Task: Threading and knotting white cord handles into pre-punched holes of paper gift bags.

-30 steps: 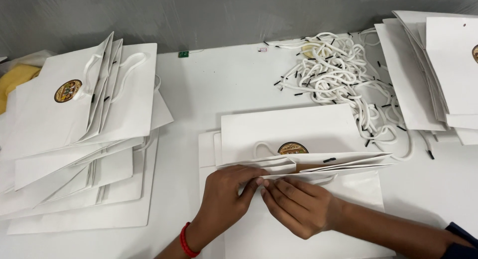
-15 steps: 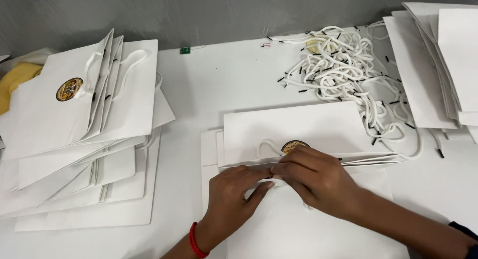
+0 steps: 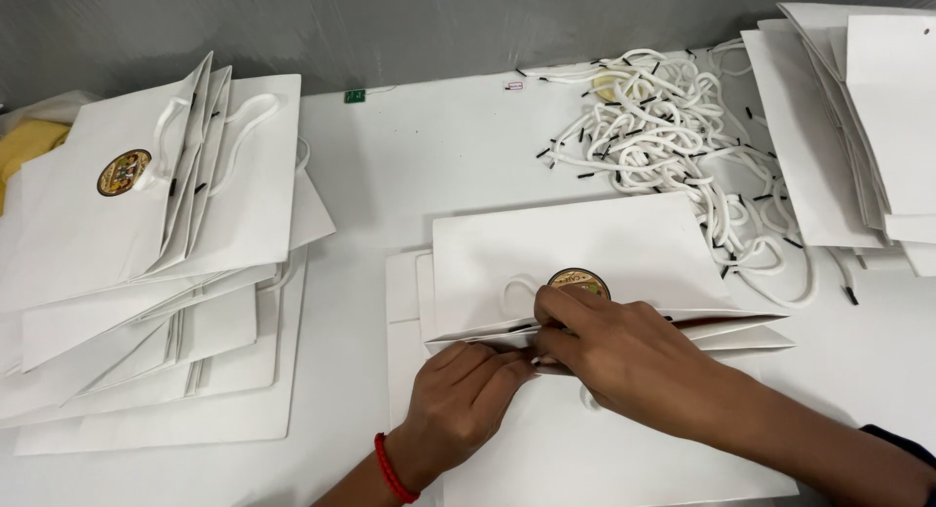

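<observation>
A flat white paper bag (image 3: 585, 249) with a round gold seal (image 3: 579, 282) lies at the middle of the white tabletop (image 3: 429, 166), on top of other flat bags. The right hand (image 3: 624, 356) presses on its folded lower edge, fingers together, apparently pinching a white cord end, though the grip is partly hidden. The left hand (image 3: 463, 400), a red band (image 3: 393, 471) at its wrist, meets it there with fingers curled against the same fold. A tangle of white cords (image 3: 673, 146) lies beyond the bag, to the right. Finished bags with handles (image 3: 146, 234) are stacked at left; plain flat bags (image 3: 858, 127) are piled at far right.
</observation>
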